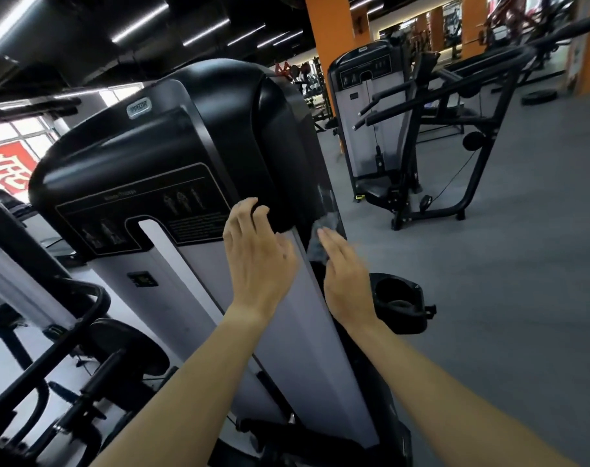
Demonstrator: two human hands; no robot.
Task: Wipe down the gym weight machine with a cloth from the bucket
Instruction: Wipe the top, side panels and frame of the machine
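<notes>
Right grip (346, 274), fingers straight, presses a grey cloth (317, 246) against the weight machine (145, 156) mid-frame. Left grip (256, 254) rests relaxed on its panel.

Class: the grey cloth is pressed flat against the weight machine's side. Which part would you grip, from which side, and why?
Pinch the upper edge of the cloth, the part that shows beyond the straight fingertips of the right hand. Come from the open floor side on the right. The machine backs the cloth's other face, so only that side looks reachable.
</notes>
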